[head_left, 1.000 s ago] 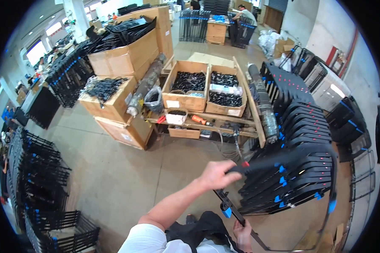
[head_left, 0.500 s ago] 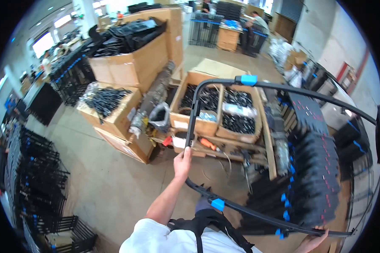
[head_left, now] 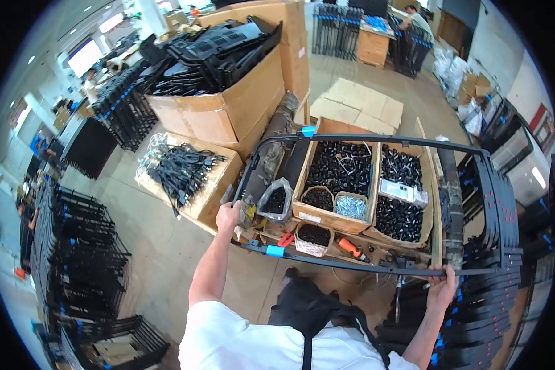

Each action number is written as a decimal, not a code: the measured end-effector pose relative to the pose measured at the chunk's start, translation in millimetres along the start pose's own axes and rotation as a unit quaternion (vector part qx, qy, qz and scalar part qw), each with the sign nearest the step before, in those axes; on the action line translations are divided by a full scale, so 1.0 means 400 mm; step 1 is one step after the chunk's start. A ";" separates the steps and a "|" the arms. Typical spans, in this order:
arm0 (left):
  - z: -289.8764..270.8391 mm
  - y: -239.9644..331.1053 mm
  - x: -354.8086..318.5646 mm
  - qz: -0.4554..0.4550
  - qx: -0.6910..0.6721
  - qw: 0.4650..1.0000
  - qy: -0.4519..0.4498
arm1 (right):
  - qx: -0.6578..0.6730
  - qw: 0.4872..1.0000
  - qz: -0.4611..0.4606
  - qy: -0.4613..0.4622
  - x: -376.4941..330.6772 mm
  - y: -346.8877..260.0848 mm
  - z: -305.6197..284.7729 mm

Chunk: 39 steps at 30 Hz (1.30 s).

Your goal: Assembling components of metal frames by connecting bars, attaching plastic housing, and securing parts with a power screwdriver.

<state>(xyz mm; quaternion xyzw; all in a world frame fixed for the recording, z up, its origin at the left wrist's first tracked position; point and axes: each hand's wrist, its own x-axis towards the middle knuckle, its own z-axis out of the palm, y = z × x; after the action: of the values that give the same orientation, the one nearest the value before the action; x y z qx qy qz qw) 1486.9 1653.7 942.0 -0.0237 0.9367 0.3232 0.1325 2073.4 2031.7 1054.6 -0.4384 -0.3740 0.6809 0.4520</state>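
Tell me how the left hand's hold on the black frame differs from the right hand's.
The left hand grips the left end of the black frame, while the right hand holds its near bar, toward the right. The left hand sits higher in the picture, the right hand lower. Both are bare.

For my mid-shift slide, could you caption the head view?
Both hands hold a black frame; open boxes of small black parts show through it.

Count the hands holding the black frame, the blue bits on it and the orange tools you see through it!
Left hand plus right hand on the black frame: 2
Blue bits showing: 2
Orange tool: 1
Total: 5
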 end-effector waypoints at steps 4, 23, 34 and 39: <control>0.056 0.065 0.104 0.068 0.051 0.995 -0.046 | -0.008 0.998 0.043 0.049 0.041 0.066 0.012; 0.147 -0.006 0.112 0.257 0.178 0.945 0.097 | -0.471 0.848 0.187 0.154 0.232 0.474 -0.262; 0.237 0.256 -0.001 0.381 0.149 0.895 0.176 | -0.801 0.595 0.020 -0.056 0.509 0.659 -0.285; 0.547 0.578 -0.629 0.428 0.189 0.807 -0.360 | -0.681 0.727 0.083 -0.023 0.321 0.359 -0.289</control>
<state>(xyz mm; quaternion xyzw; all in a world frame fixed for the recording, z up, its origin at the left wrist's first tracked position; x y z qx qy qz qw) 1750.5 1959.8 981.5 0.5235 0.7792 0.1493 0.3105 2113.6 2121.2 852.4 -0.6418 -0.7100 0.2878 -0.0348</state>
